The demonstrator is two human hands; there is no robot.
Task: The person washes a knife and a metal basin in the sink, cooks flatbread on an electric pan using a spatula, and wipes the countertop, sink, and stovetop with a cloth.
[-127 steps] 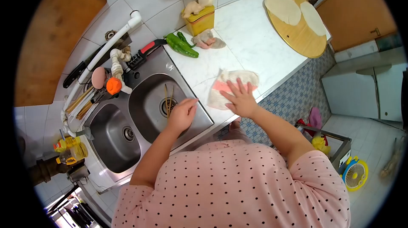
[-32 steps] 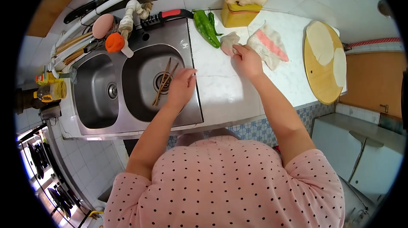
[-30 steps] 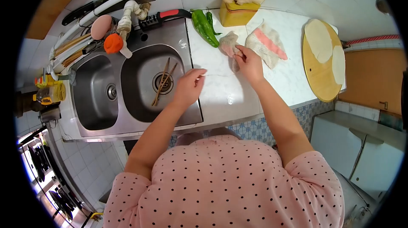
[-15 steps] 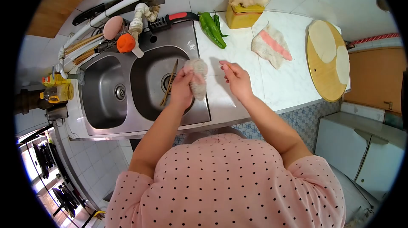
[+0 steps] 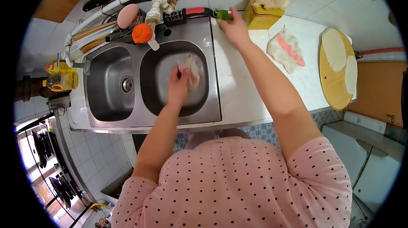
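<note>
My left hand (image 5: 178, 84) is closed on a pale, pink-tinged cloth (image 5: 194, 75) low over the right sink basin (image 5: 146, 87). The cloth is blurred, and with the hand it hides the drain below. At the back of the counter my right hand (image 5: 234, 29) has its thumb and fingers around a green pepper (image 5: 222, 14). Only a short piece of the pepper shows; the hand covers the rest. Just left of it lies a black-and-red knife sharpener (image 5: 189, 13).
A yellow container (image 5: 260, 19) stands by the wall, right of my right hand. Farther right lie a second cloth (image 5: 285, 49) and a round wooden board (image 5: 335, 85) bearing flat pale pieces. An orange-handled tap (image 5: 142, 33) rises behind the sink.
My right hand has gone from mid-counter to the peppers and closed on one. My left hand has lowered the cloth into the basin. The sticks there no longer show. The view has shifted.
</note>
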